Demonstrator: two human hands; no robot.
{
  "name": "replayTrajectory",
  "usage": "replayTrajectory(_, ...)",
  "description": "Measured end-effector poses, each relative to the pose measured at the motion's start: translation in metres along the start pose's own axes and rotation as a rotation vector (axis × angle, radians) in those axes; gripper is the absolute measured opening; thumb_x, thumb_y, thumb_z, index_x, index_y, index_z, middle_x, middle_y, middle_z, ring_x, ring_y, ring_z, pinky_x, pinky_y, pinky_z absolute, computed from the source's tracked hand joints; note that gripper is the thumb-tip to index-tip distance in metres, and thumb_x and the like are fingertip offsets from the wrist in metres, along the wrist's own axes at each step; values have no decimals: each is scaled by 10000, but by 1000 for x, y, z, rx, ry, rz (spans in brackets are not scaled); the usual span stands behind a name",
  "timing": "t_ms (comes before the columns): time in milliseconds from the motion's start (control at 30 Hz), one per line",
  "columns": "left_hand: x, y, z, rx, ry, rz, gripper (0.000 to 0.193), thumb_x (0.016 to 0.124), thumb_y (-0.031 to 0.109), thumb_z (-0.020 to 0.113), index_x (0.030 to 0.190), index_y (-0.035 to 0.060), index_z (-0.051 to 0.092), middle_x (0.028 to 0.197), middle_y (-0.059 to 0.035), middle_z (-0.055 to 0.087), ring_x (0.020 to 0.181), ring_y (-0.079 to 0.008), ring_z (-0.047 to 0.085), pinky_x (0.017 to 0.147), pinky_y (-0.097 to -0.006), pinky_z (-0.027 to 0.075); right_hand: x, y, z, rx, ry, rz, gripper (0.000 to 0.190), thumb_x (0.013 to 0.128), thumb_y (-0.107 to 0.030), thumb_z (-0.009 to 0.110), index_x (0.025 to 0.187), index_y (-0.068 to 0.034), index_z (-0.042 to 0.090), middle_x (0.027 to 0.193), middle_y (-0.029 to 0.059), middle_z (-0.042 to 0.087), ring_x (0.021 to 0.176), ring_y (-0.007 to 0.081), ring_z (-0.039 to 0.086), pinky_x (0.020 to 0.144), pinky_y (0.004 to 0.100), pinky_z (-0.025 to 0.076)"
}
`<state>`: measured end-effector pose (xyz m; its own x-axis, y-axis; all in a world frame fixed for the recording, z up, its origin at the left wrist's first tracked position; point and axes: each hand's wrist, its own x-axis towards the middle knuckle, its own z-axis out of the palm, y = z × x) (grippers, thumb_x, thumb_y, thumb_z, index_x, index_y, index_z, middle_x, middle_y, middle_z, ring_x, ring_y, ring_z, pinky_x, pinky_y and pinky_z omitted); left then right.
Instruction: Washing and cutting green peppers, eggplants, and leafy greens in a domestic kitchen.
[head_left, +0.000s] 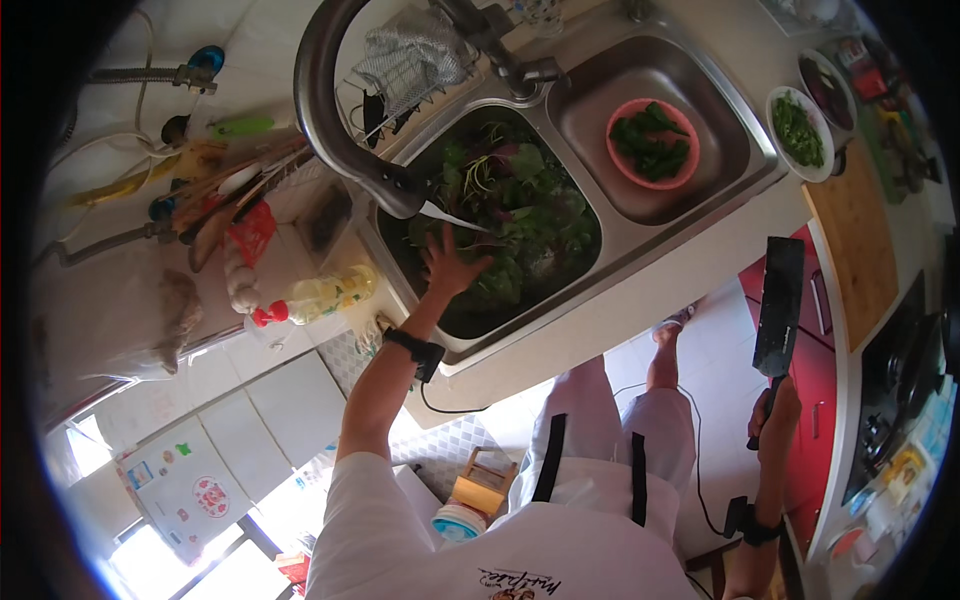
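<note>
My left hand (450, 264) reaches into the left sink basin (517, 330) with its fingers spread. It touches or hovers just over wet leafy greens (517, 202), some with purplish leaves, and grips nothing that I can see. A thin stream of water (454, 216) runs from the curved faucet (322, 105) close by the fingertips. Out to the right, my right hand (780, 409) is closed around the handle of a black-bladed kitchen cleaver (778, 307). The blade points away from me, beside the red cabinets.
A pink bowl (694, 169) of green leaves (651, 142) stands in the right basin (589, 161). Beyond the sink are a plate of chopped greens (799, 135), a wooden cutting board (855, 240) and a stove (889, 390). A yellow bottle (330, 294) lies left of the sink.
</note>
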<state>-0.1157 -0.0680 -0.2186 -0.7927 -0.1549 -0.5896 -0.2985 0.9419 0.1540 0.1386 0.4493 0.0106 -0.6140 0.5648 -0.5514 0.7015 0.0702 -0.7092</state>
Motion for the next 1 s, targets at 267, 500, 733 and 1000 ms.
replayTrajectory(267, 13, 32, 31, 130, -30, 77, 1335, 650, 621, 894, 1666, 260, 107, 1689, -249, 56, 1470, -609, 199, 1028, -823, 363, 5, 3, 22, -18, -83, 24, 642, 1101, -571, 363, 680, -91, 426, 485, -3, 367, 348, 105, 380, 337, 268, 312)
replayTrajectory(500, 55, -25, 12, 7, 302, -79, 947, 804, 185, 799, 1618, 276, 323, 1668, -208, 172, 1350, -499, 477, 1005, -601, 536, 8, 0, 25, -16, -156, -11, 625, 1105, -557, 357, 707, -82, 436, 484, -1, 372, 346, 111, 382, 336, 266, 308)
replayTrajectory(733, 49, -75, -49, -78, 415, 264, 493, 761, 53, 712, 1252, 99, 716, 1127, -210, 722, 1019, -384, 722, 884, -447, 574, 11, 11, 21, 20, -178, -5, 606, 1111, -533, 360, 706, -88, 429, 480, -1, 379, 341, 112, 390, 334, 268, 306)
replayTrajectory(1000, 0, -58, -120, -740, 286, 221, 278, 799, 56, 740, 1065, -21, 717, 946, -114, 749, 887, -195, 715, 775, -358, 564, 9, -11, 23, 26, -150, -58, 596, 1112, -535, 355, 720, -92, 425, 480, -4, 372, 345, 101, 380, 335, 267, 302)
